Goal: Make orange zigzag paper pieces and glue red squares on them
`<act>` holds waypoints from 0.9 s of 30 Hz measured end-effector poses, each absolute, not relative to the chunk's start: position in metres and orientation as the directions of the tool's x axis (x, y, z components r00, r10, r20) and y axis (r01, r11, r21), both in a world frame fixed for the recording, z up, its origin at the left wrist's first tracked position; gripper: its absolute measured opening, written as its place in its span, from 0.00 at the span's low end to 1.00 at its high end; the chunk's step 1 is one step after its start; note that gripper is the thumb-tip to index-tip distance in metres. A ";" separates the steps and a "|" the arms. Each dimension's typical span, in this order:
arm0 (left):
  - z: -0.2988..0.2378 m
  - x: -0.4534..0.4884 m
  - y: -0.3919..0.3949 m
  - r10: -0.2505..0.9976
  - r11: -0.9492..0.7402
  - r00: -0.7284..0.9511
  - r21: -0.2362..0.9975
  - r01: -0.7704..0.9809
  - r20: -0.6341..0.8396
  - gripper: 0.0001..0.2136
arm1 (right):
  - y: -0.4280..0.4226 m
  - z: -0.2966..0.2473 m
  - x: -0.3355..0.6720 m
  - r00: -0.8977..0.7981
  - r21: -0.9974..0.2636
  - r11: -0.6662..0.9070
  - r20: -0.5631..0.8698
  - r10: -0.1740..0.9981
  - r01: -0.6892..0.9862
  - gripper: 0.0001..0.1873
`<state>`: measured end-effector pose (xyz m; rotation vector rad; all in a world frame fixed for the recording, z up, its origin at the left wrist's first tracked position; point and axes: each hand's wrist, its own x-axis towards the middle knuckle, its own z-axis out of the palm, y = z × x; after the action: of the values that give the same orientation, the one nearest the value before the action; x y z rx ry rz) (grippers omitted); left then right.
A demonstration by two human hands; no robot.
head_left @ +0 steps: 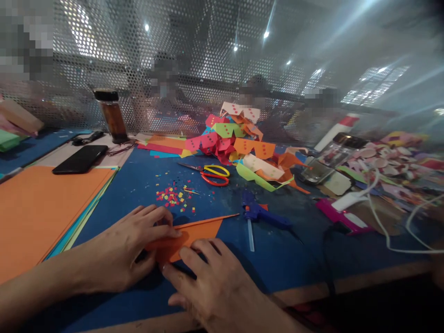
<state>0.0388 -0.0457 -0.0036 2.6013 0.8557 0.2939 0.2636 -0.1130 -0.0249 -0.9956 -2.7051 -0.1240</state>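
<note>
A sheet of orange paper (203,232) lies on the blue table in front of me, its far edge folded or rolled into a thin strip that tapers to the right. My left hand (138,243) grips the paper's left part, fingers curled over it and thumb beneath. From the near side, my right hand (208,273) holds the paper's lower edge with bent fingertips; the thumb is partly hidden. Just right of the paper sits a blue glue gun (263,215) with a clear glue stick in it. Scissors (211,175) with red and yellow handles lie beyond the paper.
Small paper bits (173,196) are scattered near the scissors. Coloured paper masks (243,138) are piled at the back. A stack of coloured paper (62,203), a black phone (81,159) and a jar (113,118) stand left. Right are a pink power strip (343,217) and white cables.
</note>
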 end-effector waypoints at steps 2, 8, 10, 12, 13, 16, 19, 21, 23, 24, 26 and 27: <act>-0.004 0.039 -0.046 0.599 -0.746 0.797 0.417 0.520 0.079 0.27 | -0.113 -0.030 0.265 -0.725 -0.018 0.759 0.279 0.629 0.651 0.22; -0.005 0.041 -0.046 0.556 -0.791 0.823 0.375 0.483 0.113 0.28 | -0.106 -0.014 0.282 -0.703 -0.146 0.760 0.303 0.644 0.633 0.13; -0.007 0.041 -0.046 0.547 -0.806 0.826 0.352 0.476 0.135 0.25 | -0.096 -0.003 0.288 -0.653 -0.123 0.713 0.316 0.688 0.691 0.10; -0.009 0.041 -0.047 0.542 -0.818 0.825 0.326 0.474 0.159 0.18 | -0.082 0.004 0.290 -0.565 -0.092 0.619 0.324 0.759 0.780 0.09; -0.010 0.041 -0.047 0.542 -0.820 0.824 0.316 0.476 0.164 0.15 | -0.075 0.005 0.289 -0.552 -0.071 0.597 0.308 0.775 0.799 0.09; -0.012 0.041 -0.047 0.545 -0.816 0.824 0.322 0.479 0.155 0.14 | -0.056 0.001 0.285 -0.570 -0.094 0.593 0.193 0.799 0.799 0.08; -0.015 0.042 -0.046 0.545 -0.810 0.823 0.353 0.468 0.160 0.15 | -0.047 -0.006 0.281 -0.551 -0.122 0.573 0.176 0.816 0.810 0.04; -0.019 0.042 -0.044 0.545 -0.812 0.819 0.355 0.464 0.176 0.15 | -0.044 -0.009 0.280 -0.533 -0.153 0.560 0.182 0.826 0.815 0.04; -0.024 0.042 -0.042 0.553 -0.807 0.811 0.362 0.467 0.189 0.15 | -0.043 -0.010 0.281 -0.515 -0.193 0.546 0.190 0.836 0.815 0.05; -0.026 0.042 -0.041 0.562 -0.802 0.801 0.373 0.466 0.207 0.14 | -0.043 -0.010 0.281 -0.509 -0.211 0.542 0.194 0.839 0.813 0.06; -0.031 0.042 -0.039 0.592 -0.780 0.768 0.414 0.469 0.245 0.13 | -0.043 -0.009 0.281 -0.507 -0.245 0.545 0.205 0.837 0.802 0.06; -0.032 0.042 -0.038 0.615 -0.763 0.742 0.443 0.472 0.268 0.13 | -0.043 -0.009 0.281 -0.509 -0.258 0.550 0.212 0.834 0.794 0.06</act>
<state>0.0422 -0.0379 -0.0324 2.5957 0.8393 0.5757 0.2811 -0.0432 -0.0088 -1.3452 -2.4786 0.1827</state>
